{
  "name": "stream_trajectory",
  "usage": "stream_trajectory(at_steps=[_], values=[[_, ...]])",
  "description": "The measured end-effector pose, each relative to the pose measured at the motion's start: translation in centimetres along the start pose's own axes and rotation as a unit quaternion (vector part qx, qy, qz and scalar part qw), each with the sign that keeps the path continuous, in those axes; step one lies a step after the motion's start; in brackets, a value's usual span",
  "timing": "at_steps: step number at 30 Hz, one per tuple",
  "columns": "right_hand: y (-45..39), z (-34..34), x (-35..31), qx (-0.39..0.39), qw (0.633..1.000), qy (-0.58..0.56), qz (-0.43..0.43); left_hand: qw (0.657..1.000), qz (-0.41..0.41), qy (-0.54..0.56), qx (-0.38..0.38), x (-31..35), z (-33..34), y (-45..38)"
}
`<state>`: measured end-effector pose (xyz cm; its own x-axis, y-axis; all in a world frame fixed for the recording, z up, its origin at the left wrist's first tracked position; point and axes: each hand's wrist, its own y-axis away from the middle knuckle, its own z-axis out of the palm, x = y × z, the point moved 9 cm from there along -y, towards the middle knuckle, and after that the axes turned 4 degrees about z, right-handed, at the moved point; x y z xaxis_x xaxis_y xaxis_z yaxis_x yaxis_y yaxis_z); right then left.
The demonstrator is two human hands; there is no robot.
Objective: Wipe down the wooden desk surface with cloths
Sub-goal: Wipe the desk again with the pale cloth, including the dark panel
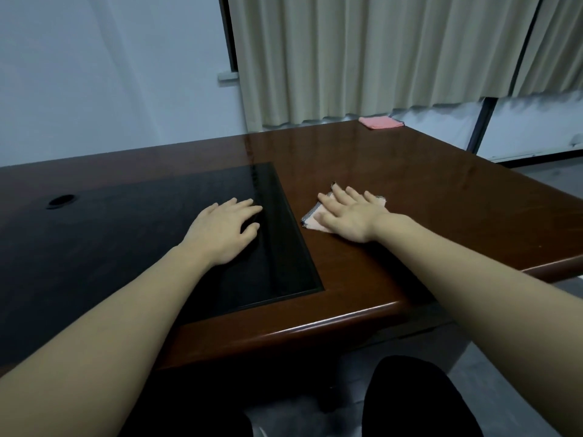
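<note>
A: Status?
B: Mid-wipe, I'd say. Right hand (350, 216) flat, fingers spread, pressing pale pink cloth (310, 220) onto the desk (394, 171) beside the black inset panel (189, 247). Left hand (225, 230) rests loosely open on the panel, holding nothing.
A: Left to do?
B: Can't tell what's been wiped. Glossy dark wood, rounded edge. Second pink cloth (381, 122) lies folded at the far corner.
</note>
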<state>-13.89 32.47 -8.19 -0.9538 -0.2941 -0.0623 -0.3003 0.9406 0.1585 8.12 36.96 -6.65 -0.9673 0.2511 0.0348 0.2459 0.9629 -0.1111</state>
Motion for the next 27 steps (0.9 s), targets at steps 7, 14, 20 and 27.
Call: stream_trajectory(at_steps=[7, 14, 20, 27], values=[[10.7, 2.1, -4.1, 0.001, 0.992, 0.015, -0.129, 0.998, -0.015, 0.040, 0.047, 2.0, -1.3, -0.3], [12.6, 2.4, -2.2, -0.011, 0.986, 0.015, -0.165, 0.992, 0.014, 0.128, 0.007, 6.0, -0.2, -3.9], [6.1, 1.2, 1.9, -0.024, 0.994, 0.015, -0.106, 0.984, 0.029, 0.172, -0.030, 6.5, 1.2, -5.8], [-3.9, -0.7, 4.9, 0.004, 1.000, 0.015, -0.012, 0.992, 0.016, 0.121, -0.027, 6.1, 2.2, -6.0]])
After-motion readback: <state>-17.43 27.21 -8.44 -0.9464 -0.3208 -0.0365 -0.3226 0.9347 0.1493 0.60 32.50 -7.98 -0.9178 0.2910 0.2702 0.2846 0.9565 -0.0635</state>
